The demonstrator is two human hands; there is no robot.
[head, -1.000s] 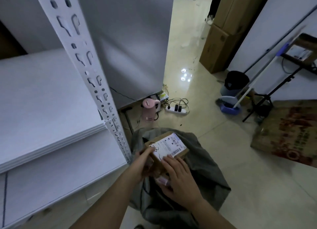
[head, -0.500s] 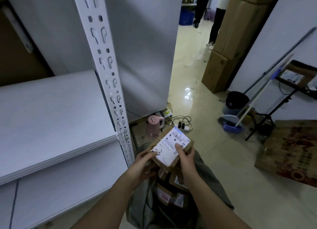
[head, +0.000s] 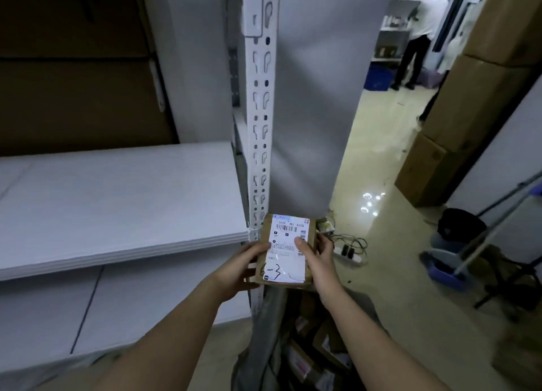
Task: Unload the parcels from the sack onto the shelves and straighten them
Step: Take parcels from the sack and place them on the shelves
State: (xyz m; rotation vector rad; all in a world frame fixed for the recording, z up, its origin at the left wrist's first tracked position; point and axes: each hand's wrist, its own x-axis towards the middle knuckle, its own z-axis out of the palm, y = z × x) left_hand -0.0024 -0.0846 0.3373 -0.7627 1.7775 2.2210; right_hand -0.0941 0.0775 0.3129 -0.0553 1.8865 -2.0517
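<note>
Head view: a brown cardboard parcel (head: pixel 286 250) bears a white barcode label with handwritten "6-3". Both hands grip it, left hand (head: pixel 239 269) at its left edge, right hand (head: pixel 315 258) thumb on the label, just right of the bare white shelf (head: pixel 117 203) edge, above the open grey sack (head: pixel 308 355) holding more parcels.

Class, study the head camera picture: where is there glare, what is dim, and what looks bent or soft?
Head view: glare spots on the glossy floor; the white label on the parcel is brightest; the sack is murky; the shelf upright bows from the wide lens; the distant person is soft.
</note>
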